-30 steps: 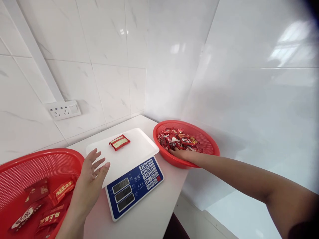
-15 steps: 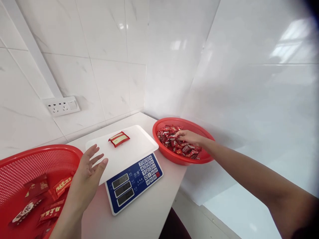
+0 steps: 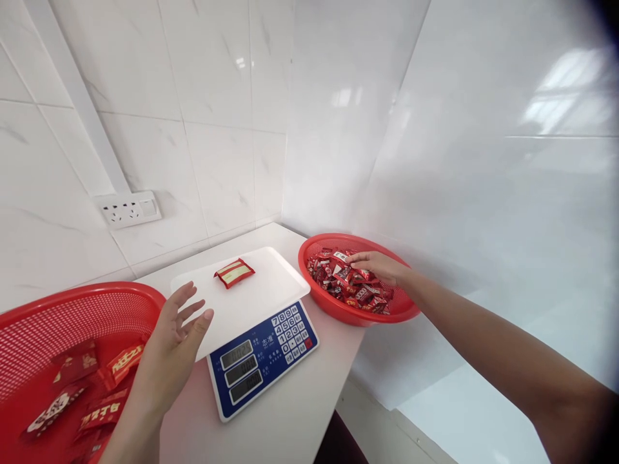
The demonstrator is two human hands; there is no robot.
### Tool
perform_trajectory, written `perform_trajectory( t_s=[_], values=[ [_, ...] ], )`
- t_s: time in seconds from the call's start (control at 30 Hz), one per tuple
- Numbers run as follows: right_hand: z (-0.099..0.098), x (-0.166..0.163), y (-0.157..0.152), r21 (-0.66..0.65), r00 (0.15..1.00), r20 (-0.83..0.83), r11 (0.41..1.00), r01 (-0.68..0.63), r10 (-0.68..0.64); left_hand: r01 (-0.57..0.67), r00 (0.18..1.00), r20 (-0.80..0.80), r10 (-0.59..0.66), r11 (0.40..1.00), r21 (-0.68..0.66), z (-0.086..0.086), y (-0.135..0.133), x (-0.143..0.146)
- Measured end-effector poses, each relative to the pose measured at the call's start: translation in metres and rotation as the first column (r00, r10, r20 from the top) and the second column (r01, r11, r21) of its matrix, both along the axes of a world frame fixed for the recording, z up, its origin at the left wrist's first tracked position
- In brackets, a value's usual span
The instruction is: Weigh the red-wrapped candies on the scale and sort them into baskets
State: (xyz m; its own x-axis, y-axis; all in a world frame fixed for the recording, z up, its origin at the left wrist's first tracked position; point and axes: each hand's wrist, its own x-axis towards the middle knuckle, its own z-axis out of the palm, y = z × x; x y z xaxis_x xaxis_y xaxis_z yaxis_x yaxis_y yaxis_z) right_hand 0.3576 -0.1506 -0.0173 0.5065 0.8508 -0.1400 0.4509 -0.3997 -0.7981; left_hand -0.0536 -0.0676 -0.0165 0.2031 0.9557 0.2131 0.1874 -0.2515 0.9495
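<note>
My left hand [image 3: 174, 345] hovers by the near left edge of the scale's white pan [image 3: 271, 274], fingers spread, holding nothing. One red packet with a pale yellow label [image 3: 235, 273] lies on that pan. The blue front panel of the digital scale [image 3: 264, 361] has keys and small displays. Over the right red basket [image 3: 338, 314], my right hand [image 3: 374, 264] pinches a small red packet with a white label [image 3: 341, 256] at its fingertips. Many small red packets [image 3: 365, 293] fill the basket beneath it; part of the pile is hidden by the hand.
At the left, another red plastic basket [image 3: 97, 290] holds several larger red packets [image 3: 99, 409]. Both baskets and the scale stand on a white table [image 3: 290, 393] in a corner. A wall socket [image 3: 128, 209] sits above, on the tiled wall.
My right hand has risen slightly from the packets, with one at its fingertips. My left hand keeps its spread pose. The view has shifted a little.
</note>
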Motion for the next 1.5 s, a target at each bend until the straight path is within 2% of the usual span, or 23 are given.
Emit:
perform_trajectory(
  t_s=[0.2,0.3,0.4,0.53,0.67,0.8,0.97,1.13,1.33,1.5],
  values=[
    [0.017,-0.017,0.007,0.024,0.957,0.287,0.998,-0.049,0.040,0.023,1.000,-0.017,-0.023,1.000,-0.014,-0.008,0.009,-0.004],
    [0.035,-0.048,0.020,0.081,0.960,0.268,0.991,-0.104,0.079,0.033,0.999,-0.002,-0.033,0.999,0.006,-0.010,0.011,-0.005],
    [0.048,-0.091,0.040,0.099,0.956,0.191,0.964,-0.246,0.224,0.057,0.998,0.004,-0.057,0.998,0.009,-0.010,0.009,-0.006],
    [0.045,-0.144,0.068,0.026,0.867,0.173,0.878,-0.478,0.467,0.069,0.998,-0.010,-0.069,0.998,0.000,-0.009,0.007,-0.007],
    [0.030,-0.173,0.088,-0.095,0.766,0.251,0.803,-0.588,0.591,0.062,0.998,-0.012,-0.062,0.998,-0.005,-0.007,0.005,-0.008],
    [0.024,-0.176,0.096,-0.071,0.756,0.334,0.814,-0.576,0.563,0.074,0.997,-0.018,-0.074,0.997,-0.021,-0.004,0.004,-0.009],
    [0.025,-0.171,0.103,-0.070,0.810,0.244,0.843,-0.533,0.533,0.073,0.997,-0.020,-0.073,0.997,-0.011,-0.003,0.005,-0.009],
    [0.022,-0.174,0.109,0.019,0.783,0.408,0.853,-0.522,0.470,0.070,0.997,-0.024,-0.070,0.997,-0.019,-0.002,0.003,-0.011],
    [0.022,-0.175,0.102,0.018,0.855,0.317,0.898,-0.439,0.411,0.068,0.998,-0.004,-0.068,0.998,-0.014,-0.002,0.003,-0.012],
    [0.018,-0.173,0.099,0.013,0.838,0.291,0.873,-0.487,0.463,0.081,0.996,-0.029,-0.081,0.997,-0.014,-0.001,0.002,-0.010]
  ],
)
